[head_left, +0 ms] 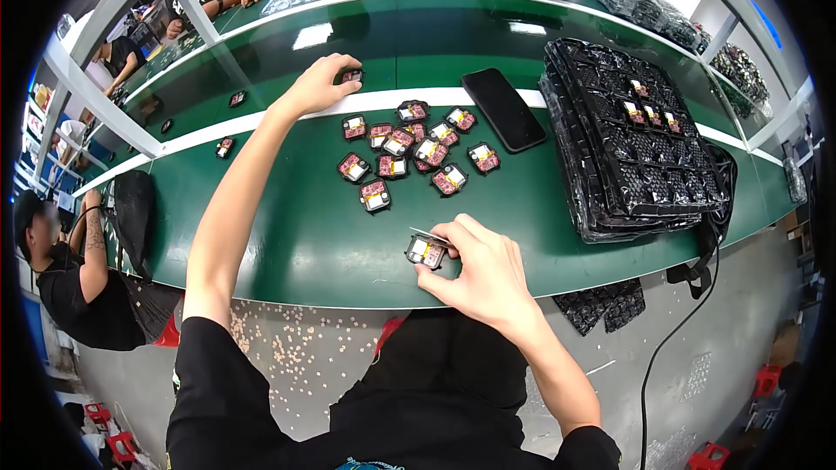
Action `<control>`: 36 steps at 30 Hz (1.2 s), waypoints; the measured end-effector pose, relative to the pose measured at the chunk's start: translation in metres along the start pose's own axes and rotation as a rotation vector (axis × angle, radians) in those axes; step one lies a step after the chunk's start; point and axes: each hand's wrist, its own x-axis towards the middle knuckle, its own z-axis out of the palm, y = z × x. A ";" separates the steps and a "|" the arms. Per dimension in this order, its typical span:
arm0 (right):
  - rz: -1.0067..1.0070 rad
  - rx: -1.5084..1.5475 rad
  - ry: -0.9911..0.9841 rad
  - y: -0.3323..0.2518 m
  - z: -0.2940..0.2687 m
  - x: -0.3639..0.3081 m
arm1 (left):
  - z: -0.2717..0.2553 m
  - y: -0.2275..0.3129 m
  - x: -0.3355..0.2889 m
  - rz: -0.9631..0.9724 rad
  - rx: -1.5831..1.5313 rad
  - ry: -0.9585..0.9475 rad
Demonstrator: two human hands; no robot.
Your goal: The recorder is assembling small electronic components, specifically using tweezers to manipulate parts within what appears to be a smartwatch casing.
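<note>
My left hand reaches over the white rail. Its fingers close on a small black-cased circuit module, partly hidden by them. Near the table's front edge, my right hand grips another black-framed circuit module between thumb and fingers. This one shows a white block, yellow tape and a pinkish board. A thin metal tool, perhaps tweezers, also sticks out from the right hand's fingers. Between my hands lies a loose group of similar modules, some overlapping.
A black phone lies right of the group. Farther right rises a stack of black plastic trays, several modules on top. A black cable hangs off the table. Other people work at the left and far side. A black bag sits left.
</note>
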 end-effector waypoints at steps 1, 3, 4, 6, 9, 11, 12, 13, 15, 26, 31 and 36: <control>0.007 0.001 -0.002 0.001 -0.001 0.000 | 0.004 -0.001 0.002 0.000 -0.004 -0.006; 0.006 -0.051 0.031 0.003 -0.006 -0.001 | 0.010 0.003 0.009 -0.008 -0.040 0.032; 0.016 -0.059 0.031 0.001 -0.010 -0.004 | 0.011 0.007 0.013 0.016 -0.051 0.039; -0.049 -0.043 0.059 -0.007 -0.025 -0.011 | 0.009 0.019 0.013 0.006 -0.141 0.059; -0.209 -0.047 0.136 -0.034 -0.056 -0.015 | -0.012 0.026 -0.013 0.077 -0.189 0.215; -0.173 -0.084 0.199 -0.039 -0.085 -0.017 | -0.017 0.079 -0.029 0.095 -0.180 0.216; -0.177 -0.107 0.242 -0.040 -0.102 -0.017 | -0.022 0.111 -0.042 0.183 -0.197 0.208; -0.190 -0.116 0.274 -0.037 -0.118 -0.015 | -0.026 0.137 -0.060 0.256 -0.203 0.201; -0.186 -0.196 0.411 -0.033 -0.153 -0.008 | -0.032 0.184 -0.095 0.284 -0.322 0.004; 0.465 -0.637 0.501 0.125 -0.327 0.079 | 0.036 0.234 -0.134 0.574 -0.260 -0.173; 0.470 -0.592 0.429 0.130 -0.314 0.094 | 0.040 0.231 -0.138 0.556 -0.143 -0.024; 0.163 -0.392 0.479 0.087 -0.289 0.066 | 0.030 0.210 -0.146 0.617 -0.168 -0.118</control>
